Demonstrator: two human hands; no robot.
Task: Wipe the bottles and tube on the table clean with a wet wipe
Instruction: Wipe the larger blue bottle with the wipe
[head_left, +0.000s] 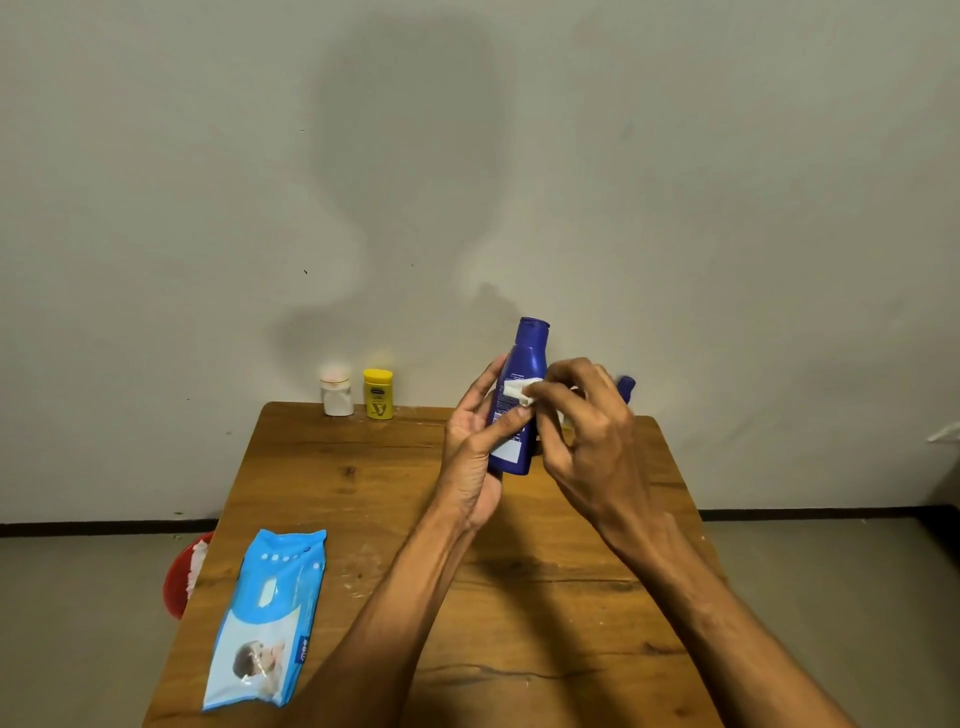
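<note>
My left hand grips a tall dark blue bottle upright above the middle of the wooden table, fingers behind it and thumb across its label. My right hand pinches a white wet wipe against the bottle's front. Behind my right hand, the top of a second blue container peeks out; the rest is hidden. A small white bottle with a pinkish cap and a small yellow bottle stand side by side at the table's far left edge.
A light blue pack of wet wipes lies flat at the table's near left. A red bin stands on the floor beside the table's left edge. The table's far edge meets a pale wall.
</note>
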